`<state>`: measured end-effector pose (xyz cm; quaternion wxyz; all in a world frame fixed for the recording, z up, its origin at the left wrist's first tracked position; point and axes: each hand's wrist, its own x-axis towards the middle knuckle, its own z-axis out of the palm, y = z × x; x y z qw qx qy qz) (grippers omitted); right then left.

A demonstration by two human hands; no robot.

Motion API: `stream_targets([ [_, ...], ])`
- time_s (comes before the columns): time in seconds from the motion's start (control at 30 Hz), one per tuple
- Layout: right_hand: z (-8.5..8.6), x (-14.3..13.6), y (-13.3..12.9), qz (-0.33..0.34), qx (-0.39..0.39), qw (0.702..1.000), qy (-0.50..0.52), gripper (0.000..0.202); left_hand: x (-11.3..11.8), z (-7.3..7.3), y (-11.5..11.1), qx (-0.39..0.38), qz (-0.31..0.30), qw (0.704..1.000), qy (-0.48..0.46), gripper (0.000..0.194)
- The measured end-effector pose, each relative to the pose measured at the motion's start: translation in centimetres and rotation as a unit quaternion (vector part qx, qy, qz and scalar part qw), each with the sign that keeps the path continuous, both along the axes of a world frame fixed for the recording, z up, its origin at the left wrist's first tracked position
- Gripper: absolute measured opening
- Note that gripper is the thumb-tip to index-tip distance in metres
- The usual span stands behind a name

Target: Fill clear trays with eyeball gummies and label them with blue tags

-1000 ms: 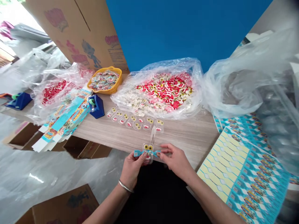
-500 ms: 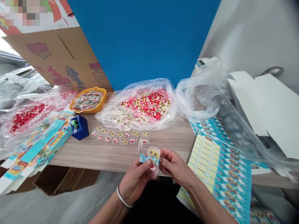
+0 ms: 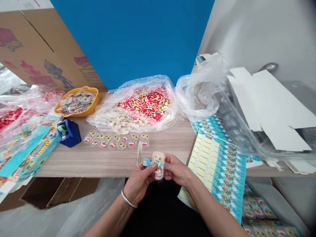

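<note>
A small clear plastic case with yellow and red-and-white pieces inside is held upright between my hands, in front of the table edge. My left hand pinches it from the left, thumb on a blue printed sticker that crosses the case and sticks out to the left. At the right edge, my right hand is closed on the case and the sticker's other side; its fingertips are partly hidden. Tweezers lie just beyond, near a row of similar clear cases.
A blue tape dispenser and a yellow basket of cases stand left. Behind the row lies a plastic bag of loose red, white and yellow pieces. Sticker sheets overhang the table edge at right, near white card.
The view has shifted, so the table things appear farther left and slightly higher. Both hands still hold the case, with the sticker's left end still free.
</note>
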<state>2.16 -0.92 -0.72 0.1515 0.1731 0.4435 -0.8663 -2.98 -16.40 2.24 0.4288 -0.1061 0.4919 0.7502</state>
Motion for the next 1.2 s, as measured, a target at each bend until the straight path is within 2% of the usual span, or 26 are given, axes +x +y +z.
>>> stream_targets([
  [0.1,0.1,0.0,0.2,-0.130,0.170,0.977,-0.003,0.040,-0.2,-1.2,0.6,-0.058,0.077,0.995,0.035,0.035],
  [0.17,0.6,0.2,0.1,-0.153,0.213,0.964,0.030,0.036,-0.1,-1.6,1.1,-0.081,0.092,0.990,0.068,0.035],
  [0.27,1.3,0.6,-0.3,-0.128,0.226,0.962,0.082,0.029,0.0,-1.5,1.5,-0.085,0.069,0.988,0.104,0.035],
  [0.37,1.8,0.9,-0.3,-0.140,0.232,0.960,0.069,0.028,-0.2,-1.1,1.4,-0.075,0.047,0.989,0.117,0.035],
  [0.47,2.0,1.3,0.2,-0.130,0.218,0.965,0.066,0.028,-0.8,-0.7,0.8,-0.046,0.057,0.990,0.117,0.029],
  [0.53,2.1,1.6,0.4,-0.114,0.192,0.972,0.074,0.028,-1.1,-0.5,0.5,-0.012,0.055,0.994,0.095,0.024],
  [0.7,2.0,1.8,-0.1,-0.095,0.124,0.983,0.092,0.030,-0.8,-0.5,0.8,0.076,-0.008,0.997,-0.018,0.024],
  [0.83,2.3,1.5,-0.9,-0.112,0.174,0.974,0.091,0.033,-0.4,-0.6,1.2,0.089,0.000,0.995,-0.039,0.029],
  [0.97,2.4,1.2,-1.6,-0.122,0.226,0.962,0.092,0.033,-0.7,-0.7,1.2,0.100,0.038,0.994,-0.015,0.027],
  [1.1,0.5,0.5,-1.8,-0.142,0.283,0.944,0.094,0.034,-0.3,-1.4,0.8,0.073,0.044,0.996,0.032,0.032],
  [1.2,-1.4,0.0,-1.5,-0.070,0.348,0.929,0.107,0.036,-0.8,-2.3,0.1,-0.010,0.034,0.996,0.083,0.037],
])
